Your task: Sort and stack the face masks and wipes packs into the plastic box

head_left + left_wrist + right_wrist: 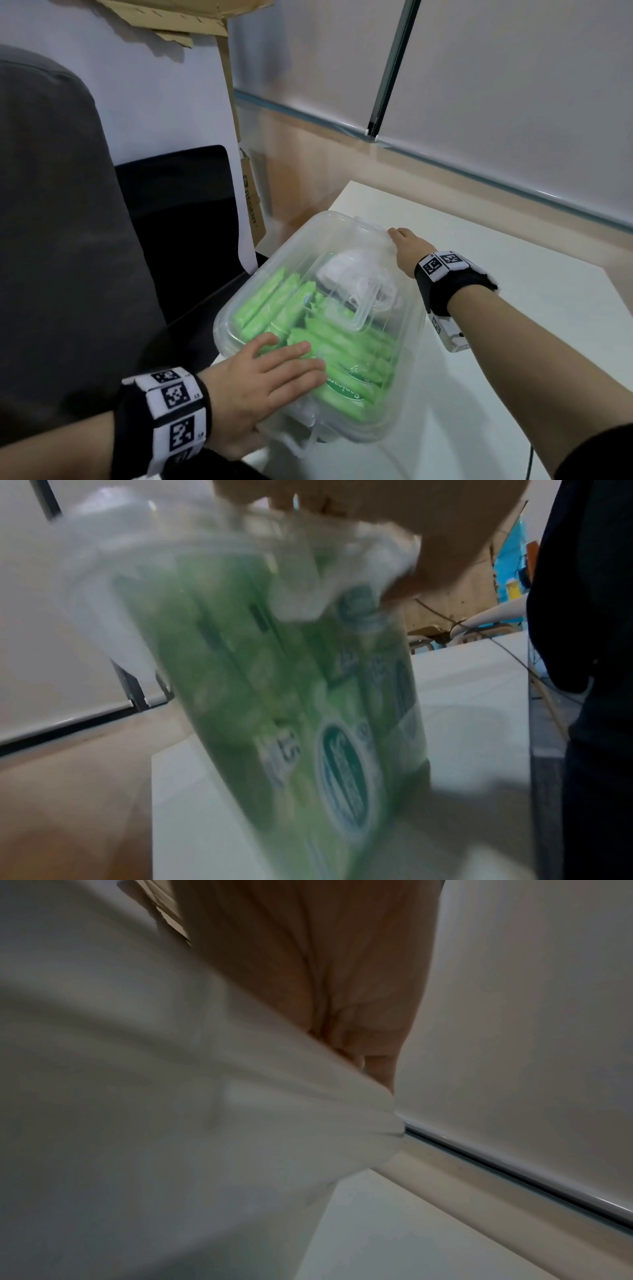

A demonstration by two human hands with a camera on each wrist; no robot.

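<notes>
Plastic box (308,240) sits at the near-left corner of the white table (513,308), tilted, lid (346,298) on top. Through the clear plastic: green wipes packs (346,346) fill the near and left part, white face masks (352,277) bunched at the far-right end.

Left hand (260,383) lies on the near end of the lid, fingers (291,353) straight and slightly spread, flat on the plastic. Thumb goes under the near edge of the box; whether it grips there I cannot tell. Left wrist view is blurred: the wipes packs (308,696) show green through the box wall, fingers (428,569) against the top of it.

Right hand (407,250) is at the far-right corner of the box, fingertips on the rim. Fingers are mostly hidden behind the hand; right wrist view shows them (377,1066) running down against the blurred white plastic (205,1096), close together. Curled round the rim or just pressing: cannot tell.

Both wrists carry black bands with printed marker tags (178,411). Left of the table: grey chair back (51,240), black seat (178,222), cardboard (253,202) leaning on the wall.
</notes>
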